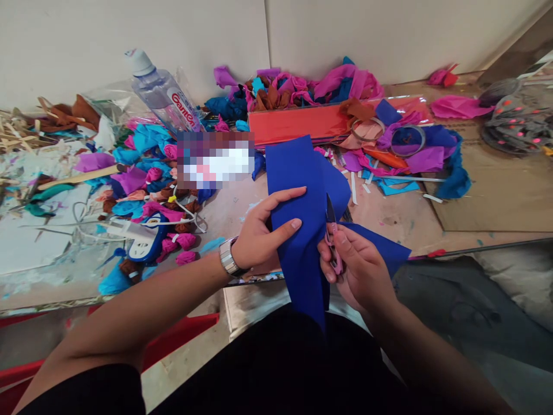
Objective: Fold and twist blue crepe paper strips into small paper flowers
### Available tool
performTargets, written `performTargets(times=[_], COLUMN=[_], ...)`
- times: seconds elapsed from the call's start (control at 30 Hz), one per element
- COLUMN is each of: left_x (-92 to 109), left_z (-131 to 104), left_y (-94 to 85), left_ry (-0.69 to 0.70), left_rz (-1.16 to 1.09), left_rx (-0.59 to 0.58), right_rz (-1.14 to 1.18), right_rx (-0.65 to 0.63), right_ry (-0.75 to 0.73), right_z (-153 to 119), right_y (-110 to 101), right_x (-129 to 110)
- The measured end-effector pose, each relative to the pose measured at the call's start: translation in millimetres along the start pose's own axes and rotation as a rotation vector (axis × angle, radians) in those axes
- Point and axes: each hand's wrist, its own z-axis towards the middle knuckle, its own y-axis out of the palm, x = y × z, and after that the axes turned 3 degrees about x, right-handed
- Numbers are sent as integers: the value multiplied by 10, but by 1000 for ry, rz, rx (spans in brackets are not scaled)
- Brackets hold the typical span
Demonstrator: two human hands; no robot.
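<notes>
Dark blue paper or cloth (298, 196) hangs over the table's front edge, in front of my body. My left hand (270, 227), with a metal watch (228, 256) on its wrist, holds the sheet, thumb and index finger stretched across its face and the other fingers hidden behind it. In my right hand (356, 259) are small pink-handled scissors (334, 248), fingers wrapped round the handles. Their blades point away from me and lie at a cut in the blue sheet. A blue flap (391, 248) spreads out to the right, behind my right hand.
On the table (380, 216), crumpled colored pieces (151, 138) and a blue-white power strip (147, 239) lie left. A water bottle (162, 95) leans behind them. Farther back is a red packet (298, 124). Two tape rolls (408, 141) and cardboard (496, 196) are right.
</notes>
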Motion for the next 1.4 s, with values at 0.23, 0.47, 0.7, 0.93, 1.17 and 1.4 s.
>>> performTargets(times=[0.23,0.47,0.7,0.93,1.17,1.4], left_x=[-1,-12,0,5,12,13], left_z=[-1,-8,-6,-10,-18,-17], left_y=[-6,-5,4,1,6,17], left_ry=[-2,3,3,8,2,10], left_rz=[0,6,-8,-21,-17,-20], left_rx=[-5,4,7,2,3,4], right_rz=[-21,-17,-16,1,-52,-8], right_rx=[30,26,32,40,61,43], right_ry=[5,5,-7,-12,-18,-20], right_z=[13,6,6,8,9,0], right_y=[19,26,54,74,47,73], right_x=[-11,2,-3,13,30,-2])
